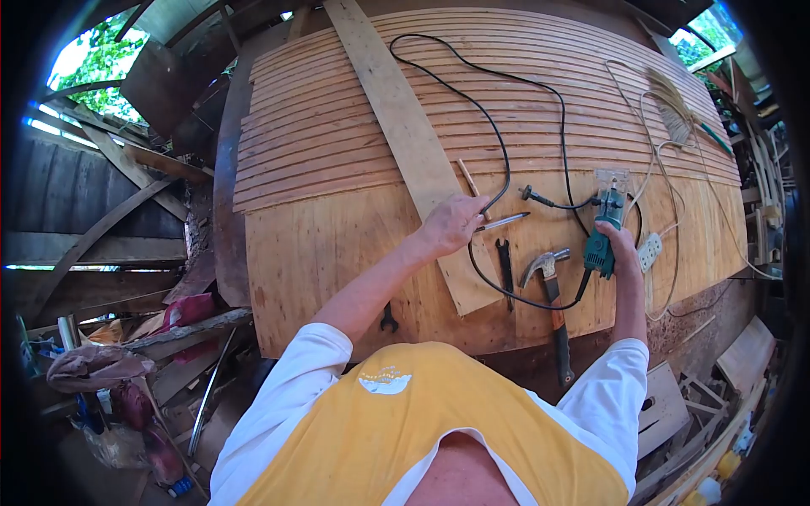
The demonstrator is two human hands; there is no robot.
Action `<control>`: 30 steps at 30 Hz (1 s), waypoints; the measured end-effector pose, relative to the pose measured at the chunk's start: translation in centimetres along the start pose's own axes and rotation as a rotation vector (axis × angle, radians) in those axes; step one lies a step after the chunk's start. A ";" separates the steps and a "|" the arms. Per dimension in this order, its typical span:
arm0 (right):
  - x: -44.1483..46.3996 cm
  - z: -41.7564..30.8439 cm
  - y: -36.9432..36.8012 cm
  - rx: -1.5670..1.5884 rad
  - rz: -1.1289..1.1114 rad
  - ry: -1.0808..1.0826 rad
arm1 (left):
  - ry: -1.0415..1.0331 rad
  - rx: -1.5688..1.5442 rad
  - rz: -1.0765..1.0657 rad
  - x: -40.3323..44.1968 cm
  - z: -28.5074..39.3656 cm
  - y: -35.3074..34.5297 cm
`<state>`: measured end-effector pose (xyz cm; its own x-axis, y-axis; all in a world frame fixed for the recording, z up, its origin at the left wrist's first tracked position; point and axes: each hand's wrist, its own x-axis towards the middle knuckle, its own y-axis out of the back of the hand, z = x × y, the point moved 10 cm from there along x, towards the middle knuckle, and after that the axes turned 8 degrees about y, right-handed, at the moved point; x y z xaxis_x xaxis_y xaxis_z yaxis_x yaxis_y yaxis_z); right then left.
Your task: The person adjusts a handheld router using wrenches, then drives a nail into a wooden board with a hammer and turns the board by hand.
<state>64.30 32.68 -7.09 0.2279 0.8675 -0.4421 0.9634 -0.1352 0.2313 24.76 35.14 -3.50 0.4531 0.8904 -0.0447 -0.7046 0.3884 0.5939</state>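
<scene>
My left hand is closed around a black power cord, above a long plywood strip. Wrapped round the body of a green trim router is my right hand; the tool's clear base points away from me. Its cord loops across the board, and a black plug lies left of the router. Just beside my left hand are a pen-like pointed tool and a thin wooden stick. A wrench and a claw hammer lie between my forearms.
A large wooden panel with many parallel grooves fills the bench. On the right lie a white power strip, a pale extension cord and a broom. Another wrench sits near the front edge. Scrap wood is piled at the lower right.
</scene>
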 end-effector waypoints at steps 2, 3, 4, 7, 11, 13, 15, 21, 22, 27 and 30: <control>0.6 -0.2 -0.2 -0.089 -0.022 0.025 | -0.079 0.075 0.183 -1.0 -0.2 0.7; 0.7 -0.2 -0.3 -0.120 -0.016 0.016 | -0.089 0.131 0.237 -1.4 0.0 1.3; 0.9 -0.5 -0.5 -0.134 -0.020 0.034 | -0.100 0.188 0.292 -1.8 0.2 1.9; 0.6 -1.9 -1.0 -0.251 -0.045 0.143 | -0.016 0.180 0.426 -3.5 -1.2 3.7; 0.3 -2.1 -0.5 -0.347 0.056 0.127 | 0.142 0.065 0.591 -7.0 -5.0 6.1; -1.1 -3.0 1.2 -0.644 0.313 0.222 | 0.330 -0.236 0.537 -8.9 -6.1 7.4; -4.8 -5.8 0.3 -1.225 0.648 0.693 | 0.436 -0.323 0.557 -11.5 -8.2 7.9; -18.3 -7.6 -16.3 -0.961 0.297 0.919 | 0.506 -0.697 0.665 -19.4 -14.0 7.9; -20.3 -6.5 -19.4 -0.947 0.177 0.940 | 0.543 -0.744 0.658 -20.7 -15.0 7.7; -23.4 -1.1 -24.9 -0.968 0.061 0.711 | 0.548 -0.941 0.629 -24.6 -15.2 7.3; -22.6 -0.1 -24.8 -1.046 0.121 0.575 | 0.565 -0.952 0.585 -26.2 -15.6 6.9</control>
<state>35.25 16.47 -2.74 -0.0441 0.9988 0.0213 0.2980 -0.0072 0.9545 -0.54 18.20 -10.79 -0.1920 0.8729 -0.4485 -0.9424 -0.2915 -0.1639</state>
